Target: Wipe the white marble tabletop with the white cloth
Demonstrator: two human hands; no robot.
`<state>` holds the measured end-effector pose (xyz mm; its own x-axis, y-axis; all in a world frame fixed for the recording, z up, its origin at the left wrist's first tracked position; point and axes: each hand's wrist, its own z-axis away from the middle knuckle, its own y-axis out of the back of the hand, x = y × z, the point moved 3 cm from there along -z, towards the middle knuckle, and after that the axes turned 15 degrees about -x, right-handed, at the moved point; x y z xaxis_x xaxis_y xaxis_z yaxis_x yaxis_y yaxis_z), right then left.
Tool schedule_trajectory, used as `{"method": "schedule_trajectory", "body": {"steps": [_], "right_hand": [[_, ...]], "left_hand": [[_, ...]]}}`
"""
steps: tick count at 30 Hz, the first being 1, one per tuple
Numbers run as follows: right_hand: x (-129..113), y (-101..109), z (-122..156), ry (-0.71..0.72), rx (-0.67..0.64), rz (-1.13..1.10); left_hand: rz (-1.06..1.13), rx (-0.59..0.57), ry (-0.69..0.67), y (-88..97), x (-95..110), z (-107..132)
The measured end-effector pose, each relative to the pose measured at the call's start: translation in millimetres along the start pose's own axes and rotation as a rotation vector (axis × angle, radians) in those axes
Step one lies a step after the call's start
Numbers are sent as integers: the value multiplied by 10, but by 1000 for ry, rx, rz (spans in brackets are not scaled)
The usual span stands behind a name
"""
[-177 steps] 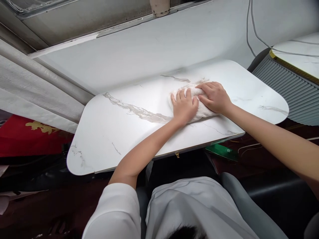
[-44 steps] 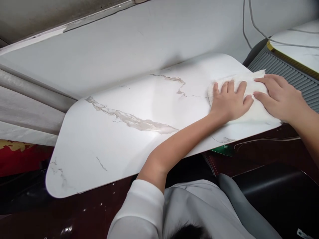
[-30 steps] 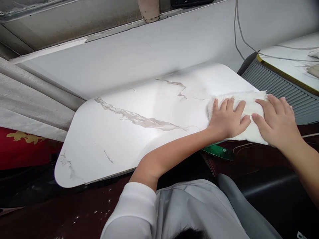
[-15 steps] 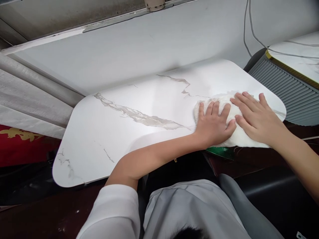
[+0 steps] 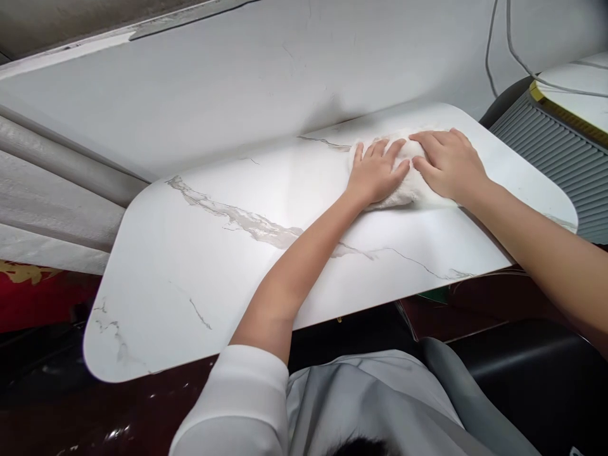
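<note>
A crumpled white cloth (image 5: 403, 192) lies on the marble-patterned white tabletop (image 5: 199, 278), towards its back right. My left hand (image 5: 377, 172) presses on the cloth's left part, fingers spread and fairly flat. On the cloth's right part rests my right hand (image 5: 449, 161), palm down with the fingers stretched out. Both hands are open and lie on top of the cloth, side by side with a small gap. Part of the cloth is hidden under them.
A pale wall panel (image 5: 213, 82) runs along the table's back edge. Grey cables (image 5: 510, 47) hang at the upper right, above a ribbed grey cabinet (image 5: 536, 145). Light curtain-like folds (image 5: 52, 196) stand at the left. A black seat (image 5: 532, 373) is at the lower right.
Both hands have slid the cloth from the table's front right edge towards the back and slightly left. The front edge there is now uncovered. The view has shifted a little.
</note>
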<state>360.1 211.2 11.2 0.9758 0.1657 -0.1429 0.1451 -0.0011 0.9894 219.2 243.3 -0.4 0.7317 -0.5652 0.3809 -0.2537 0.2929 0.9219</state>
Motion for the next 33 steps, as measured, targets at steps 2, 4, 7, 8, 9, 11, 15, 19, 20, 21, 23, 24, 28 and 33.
{"method": "schedule_trajectory", "body": {"steps": [2,4,7,8,9,11,15,19,20,21,23,24,28,33], "right_hand": [[20,-18,-195,4,-12,7],[33,-31,-360,4,-27,18],[42,-38,-568,-14,-35,35],[41,-39,-632,-18,-36,40],[40,-38,-693,-21,-37,44],[34,-38,-806,-22,-39,52],[24,-37,-983,-27,-32,79],[22,-45,-1117,-30,1,77],[27,-51,-1151,-39,3,78],[32,-57,-1184,-50,-1,82],[47,-68,-1242,-81,-15,93],[52,-70,-1264,-89,-21,93],[50,-63,-1293,-54,3,80],[70,-90,-1289,-49,13,10]], "left_hand": [[57,19,6,33,-117,-139],[102,23,23,61,-216,-257],[110,31,40,117,-322,-390],[100,44,49,139,-352,-428],[93,57,70,158,-385,-468],[98,81,130,182,-463,-558],[170,121,169,180,-641,-764],[151,150,147,196,-795,-891],[138,153,139,205,-825,-909],[130,153,132,215,-852,-926],[133,153,129,228,-903,-959],[135,156,127,231,-925,-974],[157,199,86,234,-957,-986],[112,174,149,263,-832,-834]]}}
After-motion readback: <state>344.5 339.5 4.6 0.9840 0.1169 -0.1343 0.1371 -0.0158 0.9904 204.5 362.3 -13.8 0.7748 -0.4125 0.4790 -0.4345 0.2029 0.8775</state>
